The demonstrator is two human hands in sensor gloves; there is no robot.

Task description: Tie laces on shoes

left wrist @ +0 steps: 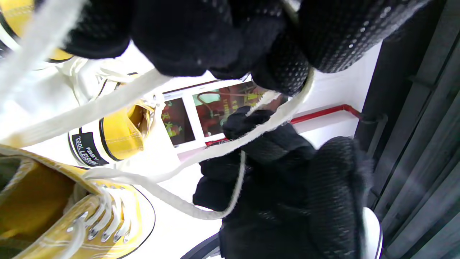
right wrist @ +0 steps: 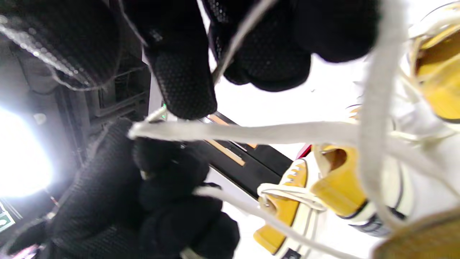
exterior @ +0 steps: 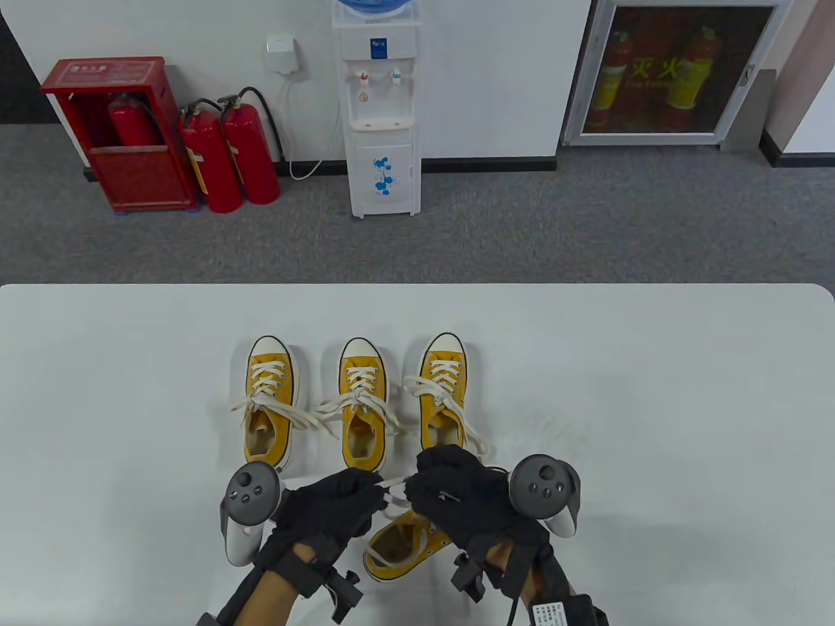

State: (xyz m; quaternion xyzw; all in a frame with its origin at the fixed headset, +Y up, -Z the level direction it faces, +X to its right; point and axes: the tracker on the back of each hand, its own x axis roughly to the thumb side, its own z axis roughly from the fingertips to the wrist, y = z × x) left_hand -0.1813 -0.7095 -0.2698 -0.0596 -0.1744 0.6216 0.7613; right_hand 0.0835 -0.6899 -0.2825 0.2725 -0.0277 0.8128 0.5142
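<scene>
- While both gloved hands meet low in the table view's centre, we log a fourth yellow shoe (exterior: 401, 544) beneath them, lying at an angle near the bottom edge.
- Left hand (exterior: 336, 505): we note its fingers closed, pinching a white lace (exterior: 391, 484); the left wrist view shows that lace (left wrist: 230, 144) running out from under its fingertips (left wrist: 284, 68).
- Right hand (exterior: 460, 499): we note its fingers curled, holding the same lace; the right wrist view shows the strand (right wrist: 251, 131) stretched across mid-frame below its fingertips (right wrist: 187, 86).
- Three yellow shoes (exterior: 359, 404) in a row at mid-frame of the table view, toes toward the top, white laces spilling over their sides.
- White table (exterior: 652, 404) under all of it.
- Upper part of the frame: red fire extinguishers (exterior: 228, 156) at left, a water dispenser (exterior: 381, 111) at centre.
</scene>
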